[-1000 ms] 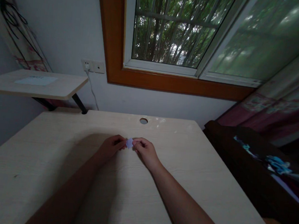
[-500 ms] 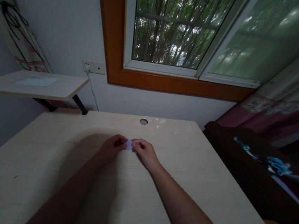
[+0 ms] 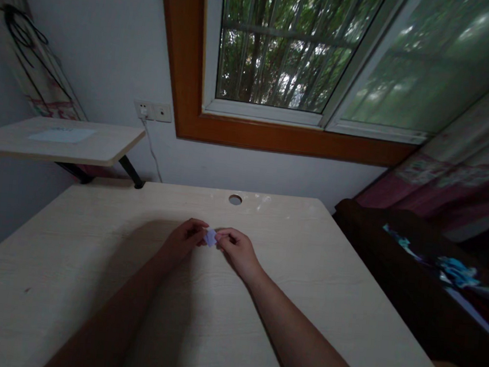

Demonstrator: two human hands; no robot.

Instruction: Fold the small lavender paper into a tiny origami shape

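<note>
A small pale lilac piece of folded paper (image 3: 210,237) is held just above the light wooden table (image 3: 91,249), near its middle. My left hand (image 3: 184,239) pinches the paper's left side with curled fingers. My right hand (image 3: 236,248) pinches its right side, fingers also curled. The two hands meet at the paper, and both forearms stretch back toward the camera across the table.
A round cable hole (image 3: 235,199) sits at the table's far edge. A small side table (image 3: 101,144) with a sheet of paper (image 3: 61,133) stands at the left. A wall socket (image 3: 153,110), a window (image 3: 283,49) and a dark bed (image 3: 425,282) at the right surround the table.
The paper and both hands have dipped a few pixels and barely shifted; the fingers keep working the small piece between them.
</note>
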